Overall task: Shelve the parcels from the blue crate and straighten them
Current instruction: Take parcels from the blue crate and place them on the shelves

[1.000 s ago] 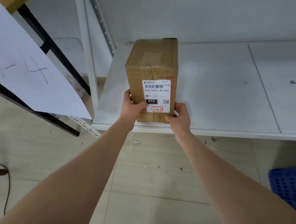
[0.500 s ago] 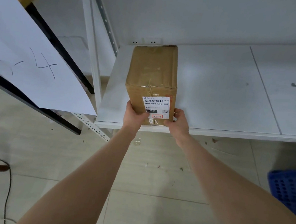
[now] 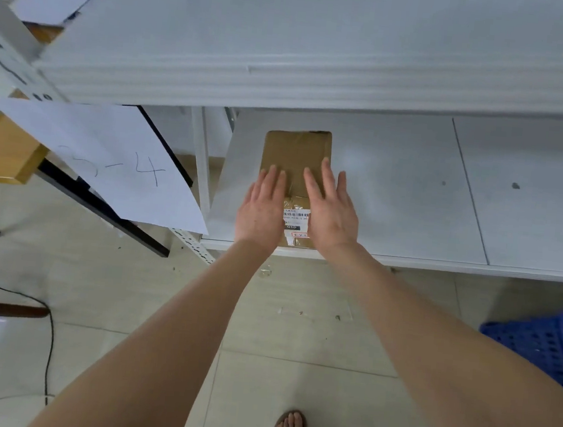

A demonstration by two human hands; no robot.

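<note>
White metal shelf (image 3: 395, 196), loaded with one cardboard parcel (image 3: 296, 149) at its left front edge; blue crate (image 3: 542, 345) well apart on the floor.
The left hand (image 3: 261, 208) and right hand (image 3: 332, 211) are laid flat over its top, fingers straight, nothing gripped. It is judged stiff and light, best held by its side walls, clear of the shipping label (image 3: 294, 221).

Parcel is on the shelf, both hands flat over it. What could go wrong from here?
1. The parcel has its labelled end at the front lip of the shelf; hands drawing back could drag it off.
2. The left hand and right hand lie flat, gripping nothing, so a slide or tip would likely go uncaught.
</note>
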